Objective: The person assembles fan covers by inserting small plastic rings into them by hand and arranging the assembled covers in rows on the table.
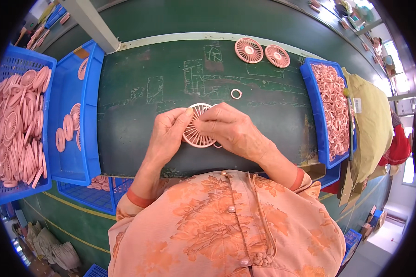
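Note:
A pink round grille (199,140) with thin spokes is held over the near middle of the table, facing up. My left hand (169,134) pinches its left rim, thumb on top. Across the right part of it lie the bent, closed fingers of my right hand (231,127). Those fingers hide the grille's centre, and whatever they grip there does not show. Part of a small pink ring (217,145) peeks out below my right hand. Farther off, another pink ring (236,94) lies flat on the table.
Two grilles (249,50) rest at the table's (125,129) far edge. On the left, one blue crate (25,196) is heaped with grilles; the blue tray (69,171) beside it holds several. A blue bin (312,99) full of rings stands right, next to a yellowish cloth (367,120).

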Demonstrator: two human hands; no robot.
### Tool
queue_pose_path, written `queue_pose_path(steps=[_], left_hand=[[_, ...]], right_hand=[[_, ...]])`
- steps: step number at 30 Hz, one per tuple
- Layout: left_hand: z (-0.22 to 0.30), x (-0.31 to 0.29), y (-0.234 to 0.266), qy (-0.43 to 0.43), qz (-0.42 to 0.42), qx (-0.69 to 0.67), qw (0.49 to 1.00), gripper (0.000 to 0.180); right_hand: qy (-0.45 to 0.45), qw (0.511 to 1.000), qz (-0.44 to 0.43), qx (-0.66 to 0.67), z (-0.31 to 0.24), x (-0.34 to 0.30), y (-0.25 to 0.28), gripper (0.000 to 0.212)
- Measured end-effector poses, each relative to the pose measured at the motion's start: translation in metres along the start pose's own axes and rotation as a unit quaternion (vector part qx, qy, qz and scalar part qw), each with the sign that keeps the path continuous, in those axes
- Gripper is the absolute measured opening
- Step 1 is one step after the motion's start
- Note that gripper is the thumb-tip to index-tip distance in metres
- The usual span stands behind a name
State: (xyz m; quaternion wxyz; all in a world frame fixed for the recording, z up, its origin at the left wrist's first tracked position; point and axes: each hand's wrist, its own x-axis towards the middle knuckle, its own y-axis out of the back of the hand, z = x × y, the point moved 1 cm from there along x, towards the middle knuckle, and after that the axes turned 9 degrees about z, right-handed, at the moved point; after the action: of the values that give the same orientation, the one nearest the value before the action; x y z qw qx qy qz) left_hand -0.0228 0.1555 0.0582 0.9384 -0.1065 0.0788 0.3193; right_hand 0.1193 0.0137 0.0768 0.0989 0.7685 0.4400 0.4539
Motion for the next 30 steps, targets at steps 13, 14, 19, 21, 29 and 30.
queue_pose_path(steps=[13, 14, 19, 21, 29, 30], left_hand=[[0.005, 0.085, -0.030, -0.250, 0.043, 0.162, 0.954, 0.031], [0.011, 0.098, -0.037, -0.278, 0.066, 0.233, 0.929, 0.031], [-0.001, 0.166, -0.047, -0.500, 0.117, 0.420, 0.748, 0.032], [-0.002, 0.176, -0.052, -0.435, 0.052, 0.485, 0.757, 0.037], [0.034, 0.137, -0.013, -0.454, 0.089, 0.426, 0.777, 0.041], [0.046, 0.124, 0.003, -0.430, 0.130, 0.442, 0.777, 0.037]], right_hand=[[-0.193, 0.957, 0.215, -0.002, 0.039, -0.021, 0.024, 0.042], [-0.213, 0.950, 0.208, -0.095, 0.050, -0.029, 0.024, 0.039], [-0.233, 0.942, 0.124, -0.209, 0.065, -0.044, 0.017, 0.023], [-0.227, 0.944, 0.131, -0.199, 0.067, -0.045, 0.014, 0.018], [-0.348, 0.902, 0.255, 0.007, 0.076, -0.053, 0.028, 0.013], [-0.386, 0.876, 0.275, 0.093, 0.078, -0.057, 0.032, 0.013]])
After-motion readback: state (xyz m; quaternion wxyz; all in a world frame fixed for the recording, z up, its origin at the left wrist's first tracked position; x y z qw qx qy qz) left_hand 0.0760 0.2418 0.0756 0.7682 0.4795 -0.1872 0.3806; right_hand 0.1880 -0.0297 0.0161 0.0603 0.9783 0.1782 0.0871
